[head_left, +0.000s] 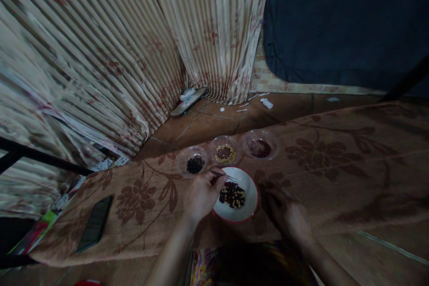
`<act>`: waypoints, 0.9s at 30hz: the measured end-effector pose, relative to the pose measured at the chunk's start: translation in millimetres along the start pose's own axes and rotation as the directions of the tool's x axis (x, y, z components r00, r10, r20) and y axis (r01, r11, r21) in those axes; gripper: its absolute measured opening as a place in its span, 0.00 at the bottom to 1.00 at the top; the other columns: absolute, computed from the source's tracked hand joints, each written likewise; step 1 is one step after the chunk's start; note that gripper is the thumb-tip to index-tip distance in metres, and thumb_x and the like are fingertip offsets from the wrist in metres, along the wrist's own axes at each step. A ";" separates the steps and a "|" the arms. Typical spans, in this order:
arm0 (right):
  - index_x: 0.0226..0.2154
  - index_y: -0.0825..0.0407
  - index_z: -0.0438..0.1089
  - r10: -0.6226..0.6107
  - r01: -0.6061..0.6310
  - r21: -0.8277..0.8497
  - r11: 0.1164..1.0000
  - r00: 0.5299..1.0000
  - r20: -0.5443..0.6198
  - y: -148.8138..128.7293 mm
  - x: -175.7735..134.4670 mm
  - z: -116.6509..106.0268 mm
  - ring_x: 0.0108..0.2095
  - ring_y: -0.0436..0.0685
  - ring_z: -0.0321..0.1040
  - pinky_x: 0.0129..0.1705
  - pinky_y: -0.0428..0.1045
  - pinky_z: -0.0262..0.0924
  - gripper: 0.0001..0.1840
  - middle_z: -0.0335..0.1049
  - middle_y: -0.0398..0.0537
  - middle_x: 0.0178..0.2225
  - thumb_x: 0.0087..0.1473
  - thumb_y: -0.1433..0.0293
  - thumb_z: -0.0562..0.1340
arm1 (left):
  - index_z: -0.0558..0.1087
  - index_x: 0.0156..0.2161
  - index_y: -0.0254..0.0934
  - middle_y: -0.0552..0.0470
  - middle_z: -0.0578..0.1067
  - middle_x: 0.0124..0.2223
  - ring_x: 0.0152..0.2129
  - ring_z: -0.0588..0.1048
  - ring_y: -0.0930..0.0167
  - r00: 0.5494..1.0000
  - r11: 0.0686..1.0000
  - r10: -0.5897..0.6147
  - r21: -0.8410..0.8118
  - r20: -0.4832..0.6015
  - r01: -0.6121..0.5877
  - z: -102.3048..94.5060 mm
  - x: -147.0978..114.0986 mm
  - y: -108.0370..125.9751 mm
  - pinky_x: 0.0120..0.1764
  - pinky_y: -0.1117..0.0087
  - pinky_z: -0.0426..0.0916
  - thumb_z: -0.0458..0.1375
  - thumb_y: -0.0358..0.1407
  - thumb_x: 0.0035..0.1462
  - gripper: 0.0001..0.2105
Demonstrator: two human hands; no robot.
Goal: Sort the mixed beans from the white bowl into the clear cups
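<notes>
Left hand holds tweezers over a bowl of mixed beans

On a desk [144,232] spread with a flower-patterned brown cloth, a white bowl [250,190] with a red rim sits in front of the person; mixed beans [233,196], dark ones and yellow ones, lie heaped in it; just beyond stand three clear dishes in a row, the left dish [182,161] with black beans, the middle dish [225,138] with yellow ones, the right dish [248,139] with dark red ones.

Several things could go wrong; a smooth, round bean could slip from the thin metal tips if pinched off-centre, then roll away over the cloth; the dim light could make black and dark red beans easy to confuse; the clear dishes stand close to the desk's far edge, so a knock from a knuckle could tip one towards the floor; a wrist leaning on the bowl's rim could tilt it.

The left hand [203,194] is closed, thumb against fingers, around what look like tweezers [229,177]; their tips point into the bowl, and whether they grip a bean is too small to tell; the right hand [291,216] is low beside the bowl, apart from it; its fingers are lost in shadow, so how far open it is cannot be told.
</notes>
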State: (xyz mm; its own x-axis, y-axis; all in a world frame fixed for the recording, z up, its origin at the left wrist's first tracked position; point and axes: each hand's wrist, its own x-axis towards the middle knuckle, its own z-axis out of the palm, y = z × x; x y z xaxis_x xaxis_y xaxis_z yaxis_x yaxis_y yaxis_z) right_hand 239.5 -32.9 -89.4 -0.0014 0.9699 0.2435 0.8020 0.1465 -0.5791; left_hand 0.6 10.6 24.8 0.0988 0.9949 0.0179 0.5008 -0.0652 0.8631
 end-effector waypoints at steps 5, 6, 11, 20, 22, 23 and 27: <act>0.40 0.47 0.74 -0.009 0.009 -0.022 1.000 1.000 -0.026 1.3 -0.2 0.8 0.36 0.54 0.72 0.38 0.48 0.64 0.16 0.75 0.46 0.41 0.59 0.64 0.52 | 0.76 0.37 0.36 0.54 0.78 0.29 0.23 0.76 0.73 0.995 0.997 -0.070 0.028 0.067 0.068 19.8 -23.2 -3.0 0.27 0.76 0.68 0.56 0.35 0.58 0.07; 0.39 0.47 0.74 -0.010 0.009 -0.025 1.000 1.000 -0.027 1.5 -0.2 0.9 0.36 0.54 0.72 0.38 0.48 0.64 0.16 0.75 0.46 0.41 0.59 0.64 0.52 | 0.76 0.37 0.36 0.54 0.78 0.30 0.23 0.76 0.73 0.995 0.996 -0.078 0.046 0.057 0.076 22.1 -23.7 -4.6 0.26 0.76 0.68 0.56 0.35 0.57 0.07; 0.39 0.47 0.74 -0.001 0.000 -0.014 1.000 0.999 -0.035 1.0 0.0 1.0 0.36 0.55 0.72 0.38 0.48 0.65 0.16 0.75 0.47 0.41 0.59 0.63 0.52 | 0.76 0.39 0.38 0.53 0.80 0.34 0.27 0.78 0.72 0.999 0.994 -0.054 0.094 0.002 0.053 24.9 -20.0 -12.7 0.30 0.76 0.70 0.57 0.35 0.57 0.07; 0.39 0.48 0.74 0.016 -0.016 -0.001 1.000 1.000 -0.018 -0.8 -0.4 0.3 0.37 0.55 0.72 0.40 0.49 0.64 0.16 0.74 0.48 0.41 0.60 0.63 0.51 | 0.76 0.38 0.39 0.53 0.80 0.32 0.29 0.79 0.70 0.999 0.991 -0.041 0.127 0.013 0.039 28.9 -17.7 -11.0 0.30 0.74 0.71 0.57 0.34 0.58 0.06; 0.40 0.48 0.73 0.023 -0.023 0.001 1.000 1.000 -0.009 -1.4 -0.5 -0.5 0.37 0.55 0.72 0.40 0.49 0.64 0.16 0.74 0.48 0.41 0.60 0.63 0.51 | 0.76 0.37 0.39 0.52 0.80 0.32 0.29 0.79 0.70 0.999 0.992 -0.037 0.124 0.014 0.035 29.4 -17.5 -11.6 0.31 0.74 0.72 0.57 0.34 0.58 0.06; 0.40 0.48 0.73 0.021 -0.021 0.002 1.000 1.000 -0.010 -1.9 -0.6 -1.1 0.38 0.55 0.72 0.40 0.49 0.64 0.16 0.74 0.47 0.41 0.60 0.63 0.51 | 0.76 0.37 0.39 0.52 0.80 0.33 0.29 0.79 0.70 0.999 0.992 -0.033 0.121 0.015 0.031 29.6 -17.4 -12.2 0.32 0.74 0.72 0.57 0.34 0.58 0.06; 0.39 0.47 0.74 0.004 -0.004 0.000 1.000 1.000 -0.023 -2.9 -0.2 -2.6 0.36 0.54 0.72 0.39 0.49 0.64 0.16 0.74 0.46 0.40 0.60 0.64 0.52 | 0.76 0.38 0.39 0.52 0.80 0.33 0.30 0.80 0.70 1.000 0.994 -0.014 0.112 0.009 0.013 30.5 -16.3 -15.5 0.33 0.73 0.72 0.57 0.34 0.58 0.06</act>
State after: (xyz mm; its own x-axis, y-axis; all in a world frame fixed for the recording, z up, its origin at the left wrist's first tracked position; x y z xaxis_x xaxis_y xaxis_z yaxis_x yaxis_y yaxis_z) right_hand 238.7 -34.0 -85.7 0.0156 0.9659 0.2585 0.8021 0.1423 -0.5799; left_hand 17.5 -6.9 -4.2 0.0992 0.9951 0.0013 0.5951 -0.0604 0.8014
